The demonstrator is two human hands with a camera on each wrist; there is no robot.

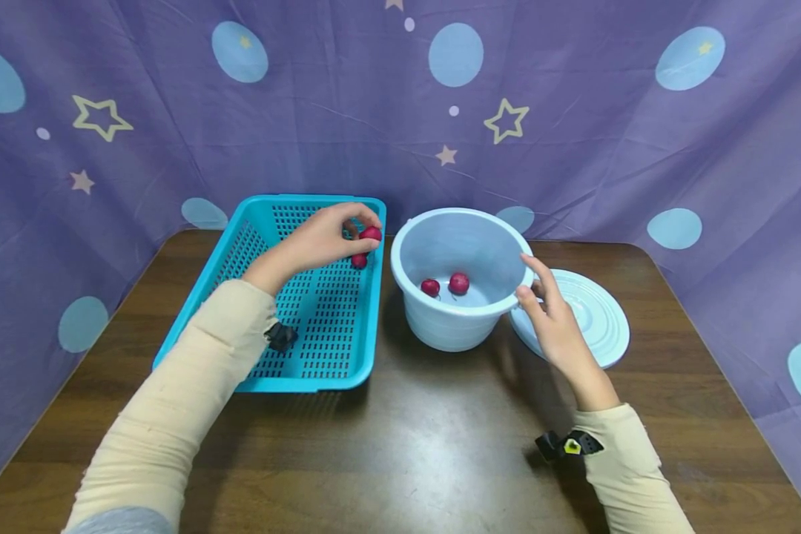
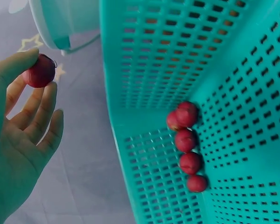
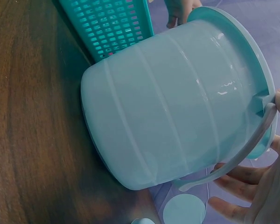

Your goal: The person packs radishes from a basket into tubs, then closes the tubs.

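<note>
Between thumb and fingertips, my left hand [image 1: 316,239] pinches a red radish [image 2: 40,71], held above the right side of a turquoise slotted basket [image 1: 367,356]. In the left wrist view several more radishes [image 2: 190,163] lie in a row along the basket's wall. My right hand [image 1: 559,332] holds the right rim of a pale blue bucket [image 1: 449,326], thumb and fingers around the edge. Inside the bucket rest two radishes [image 1: 459,282], seen in the head view. The bucket's handle [image 3: 245,151] hangs down beside the right fingers in the right wrist view.
A round pale blue lid [image 1: 604,319] lies on the wooden table [image 1: 414,452], right of the bucket and partly behind my right hand. Basket and bucket stand side by side with a narrow gap. A purple patterned curtain [image 1: 347,119] hangs behind the table.
</note>
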